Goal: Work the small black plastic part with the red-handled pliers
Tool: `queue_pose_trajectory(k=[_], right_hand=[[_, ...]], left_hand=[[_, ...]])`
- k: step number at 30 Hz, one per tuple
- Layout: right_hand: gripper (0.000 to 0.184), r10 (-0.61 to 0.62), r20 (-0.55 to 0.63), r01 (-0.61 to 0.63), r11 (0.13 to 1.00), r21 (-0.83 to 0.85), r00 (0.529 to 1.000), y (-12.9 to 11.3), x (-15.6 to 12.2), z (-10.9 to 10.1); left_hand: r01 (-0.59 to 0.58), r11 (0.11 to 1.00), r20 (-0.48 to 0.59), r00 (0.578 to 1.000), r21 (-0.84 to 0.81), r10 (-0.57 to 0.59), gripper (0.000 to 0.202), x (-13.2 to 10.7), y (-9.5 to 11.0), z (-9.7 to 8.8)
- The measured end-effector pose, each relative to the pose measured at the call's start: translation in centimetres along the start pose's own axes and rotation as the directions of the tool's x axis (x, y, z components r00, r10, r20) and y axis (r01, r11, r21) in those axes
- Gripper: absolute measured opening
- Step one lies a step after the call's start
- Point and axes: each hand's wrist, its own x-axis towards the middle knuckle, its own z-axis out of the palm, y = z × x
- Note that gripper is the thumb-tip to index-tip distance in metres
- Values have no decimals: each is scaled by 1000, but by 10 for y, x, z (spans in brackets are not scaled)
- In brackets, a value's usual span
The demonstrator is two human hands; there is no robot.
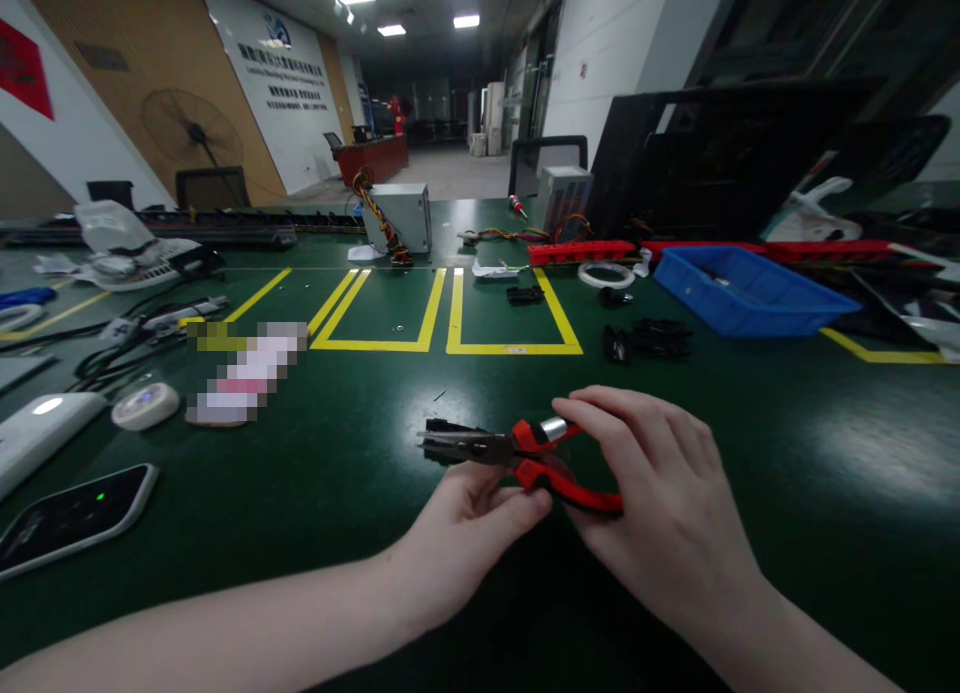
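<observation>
Needle-nose pliers with red and black handles lie across the middle of my view, tips pointing left. My right hand is wrapped around the handles, which are spread apart. My left hand is closed at the pivot and lower handle, its thumb against the red grip and its other fingers curled beneath the jaws, partly hidden. A small black piece shows at the jaws; whether they grip it cannot be made out. A thin dark sliver lies on the green table just beyond.
Black parts and a blue bin stand to the right. Yellow tape outlines mark the green table. A metal power supply box is at the back. Left are a phone-like device, a tape roll and cables.
</observation>
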Motion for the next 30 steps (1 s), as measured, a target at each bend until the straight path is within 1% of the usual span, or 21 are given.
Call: queue_pose_trajectory(k=[4, 5, 6, 7, 9, 10, 12, 13, 14, 15, 16, 17, 18, 19, 21, 23, 25, 27, 28, 29, 30], right_hand=[[38, -4, -14, 5, 999, 45, 1000, 3, 1, 1], [39, -8, -15, 9, 998, 62, 1000, 5, 1, 1], [40, -15, -17, 17, 997, 81, 1000, 8, 1, 0], [42, -27, -21, 29, 995, 99, 999, 11, 0, -2], [44, -56, -36, 60, 991, 122, 998, 19, -1, -5], [45, -67, -41, 72, 989, 127, 997, 23, -2, -6], [47, -74, -46, 80, 989, 128, 996, 31, -3, -9], [47, -75, -47, 81, 988, 128, 996, 34, -3, -10], [47, -77, -46, 82, 988, 129, 996, 37, -3, -10], [48, -82, -49, 88, 988, 125, 995, 39, -3, -10], [48, -88, -58, 94, 989, 114, 994, 40, -2, -9], [48, -93, -67, 99, 990, 98, 993, 40, -2, -8], [49, -97, -80, 103, 991, 80, 992, 40, -1, -7], [49, -99, -94, 105, 992, 63, 991, 40, -1, -5], [52, -99, -110, 104, 994, 36, 989, 38, 0, -2], [54, -95, -106, 98, 995, 25, 990, 33, 1, -1], [53, -76, -98, 79, 996, 30, 992, 27, 2, 0], [51, -47, -101, 52, 997, 48, 994, 18, 3, 0], [50, -35, -99, 41, 997, 62, 994, 14, 3, 1], [48, -23, -91, 31, 996, 83, 996, 10, 4, 2], [46, -7, -71, 15, 993, 118, 997, 6, 5, 2]], left_hand=[[-57, 981, 129, 991, 185, 33, 31, -1, 4, -4], [-101, 953, 170, 984, 286, 53, 30, -1, 7, -6], [-163, 898, 215, 973, 408, 79, 30, -1, 11, -8], [-242, 798, 271, 957, 552, 103, 30, -1, 15, -10], [-417, 485, 413, 903, 769, 121, 35, -1, 23, -18], [-493, 309, 480, 869, 813, 120, 37, 0, 27, -23], [-602, -32, 601, 789, 797, 125, 37, 2, 32, -37], [-636, -162, 655, 746, 755, 120, 35, 4, 34, -45], [-656, -251, 694, 711, 712, 112, 33, 5, 36, -52], [-657, -295, 707, 699, 693, 106, 32, 6, 38, -60], [-643, -301, 695, 711, 704, 106, 32, 7, 41, -66], [-623, -277, 668, 735, 732, 114, 32, 7, 43, -71], [-596, -226, 630, 766, 770, 128, 32, 7, 45, -74], [-570, -147, 587, 796, 808, 144, 33, 6, 47, -75], [-516, 84, 497, 850, 853, 173, 33, 4, 50, -72], [-436, 376, 399, 900, 818, 175, 32, 2, 49, -61], [-319, 651, 309, 942, 689, 134, 34, 2, 43, -47], [-187, 876, 297, 953, 445, 52, 35, 3, 32, -31], [-114, 944, 312, 950, 309, 13, 33, 4, 27, -23], [-50, 979, 302, 953, 197, -12, 33, 5, 21, -16], [-15, 994, 254, 967, 104, -12, 33, 7, 16, -11]])
